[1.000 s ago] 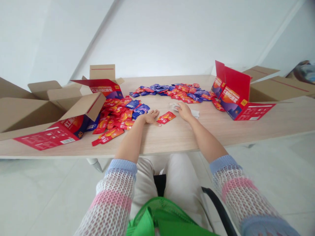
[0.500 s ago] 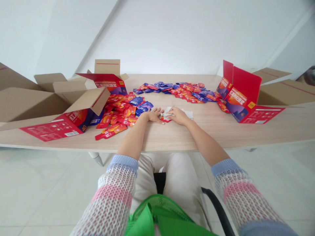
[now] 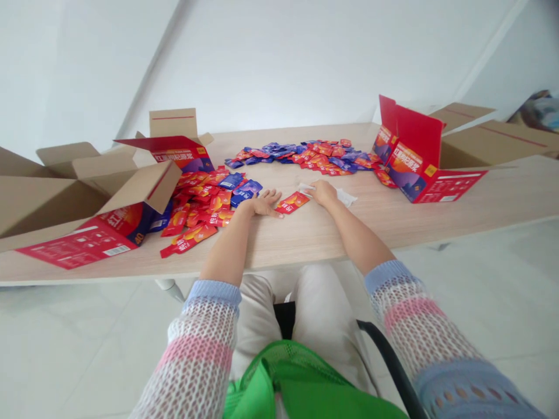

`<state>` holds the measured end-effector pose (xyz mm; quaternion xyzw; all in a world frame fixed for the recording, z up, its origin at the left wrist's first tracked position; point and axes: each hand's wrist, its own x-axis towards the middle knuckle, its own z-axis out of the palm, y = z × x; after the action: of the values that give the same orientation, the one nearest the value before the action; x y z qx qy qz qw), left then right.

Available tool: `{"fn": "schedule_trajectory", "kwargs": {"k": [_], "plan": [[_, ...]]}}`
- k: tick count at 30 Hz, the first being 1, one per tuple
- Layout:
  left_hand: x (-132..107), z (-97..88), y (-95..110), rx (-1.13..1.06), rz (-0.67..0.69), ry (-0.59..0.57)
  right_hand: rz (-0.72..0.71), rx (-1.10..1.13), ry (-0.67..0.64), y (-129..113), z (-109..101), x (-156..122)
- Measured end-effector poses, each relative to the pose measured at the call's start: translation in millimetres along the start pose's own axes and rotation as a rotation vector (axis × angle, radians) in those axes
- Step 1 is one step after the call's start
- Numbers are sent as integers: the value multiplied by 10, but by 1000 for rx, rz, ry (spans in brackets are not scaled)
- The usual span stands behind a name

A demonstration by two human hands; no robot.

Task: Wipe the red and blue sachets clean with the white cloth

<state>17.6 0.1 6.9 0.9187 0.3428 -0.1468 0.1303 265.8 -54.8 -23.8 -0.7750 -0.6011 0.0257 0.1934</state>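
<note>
A red sachet (image 3: 293,202) with orange print lies flat on the table between my two hands. My left hand (image 3: 266,203) is spread flat, its fingertips at the sachet's left end. Just past the sachet's right end, my right hand (image 3: 322,191) is closed on a white tissue (image 3: 346,196), which sticks out on both sides of it. Left of my left hand lies a heap of mostly red sachets (image 3: 196,198), with a blue sachet (image 3: 247,192) nearest to my fingers.
An arc of red and blue sachets (image 3: 323,158) lies across the back of the table (image 3: 297,241). Open red cartons stand at the front left (image 3: 87,238), back left (image 3: 174,152) and right (image 3: 417,163), their flaps sticking out.
My right hand has slid right with the tissue, off the red sachet, which now shows in full. My left hand stays spread at its left end. The view has shifted slightly.
</note>
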Motion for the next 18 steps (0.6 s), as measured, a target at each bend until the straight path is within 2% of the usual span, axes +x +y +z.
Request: {"fn": "schedule_trajectory", "kwargs": {"k": [2,4,9,12,14,18], "plan": [[8,-1,-10,4,9,-3,20,0,20,68,-15,30],[24,1,-27,11,18,-3,-30,21,62,101,-35,41],[72,17,-58,14,15,-3,-378,181,133,-61,-52,-32],[81,30,-58,4,8,4,-615,273,32,-255,11,-142],[77,35,-51,-10,3,12,-715,302,-61,-356,65,-214],[53,27,-27,-40,0,15,-701,289,-125,-421,129,-263]]}}
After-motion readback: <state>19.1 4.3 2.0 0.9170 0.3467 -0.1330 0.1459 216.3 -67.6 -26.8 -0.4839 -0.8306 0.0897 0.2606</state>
